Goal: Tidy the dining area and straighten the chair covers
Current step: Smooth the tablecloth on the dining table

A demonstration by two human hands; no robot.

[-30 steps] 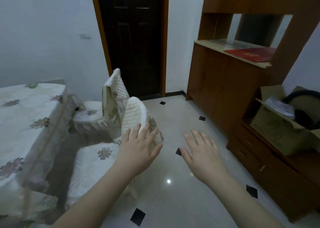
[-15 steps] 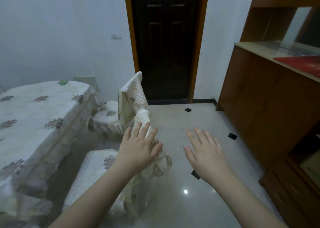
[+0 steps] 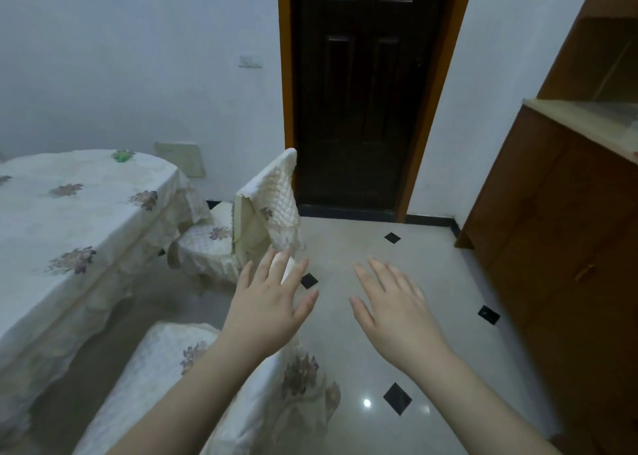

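Both hands now reach further forward than a moment ago, as the view swings left and the near chair cover (image 3: 262, 396) slides beneath the left forearm. Left hand (image 3: 272, 306) hovers flat, fingers spread, holding nothing, its fingertips in front of the quilted back of the chair; contact cannot be told. Right hand (image 3: 393, 309) is likewise spread and empty, over bare floor (image 3: 431, 282). Beyond the left hand, the far chair cover (image 3: 272, 195) sits skewed, likely the next one to straighten. Left of both, the draped worktop (image 3: 69, 219). No brand, label or writing is legible
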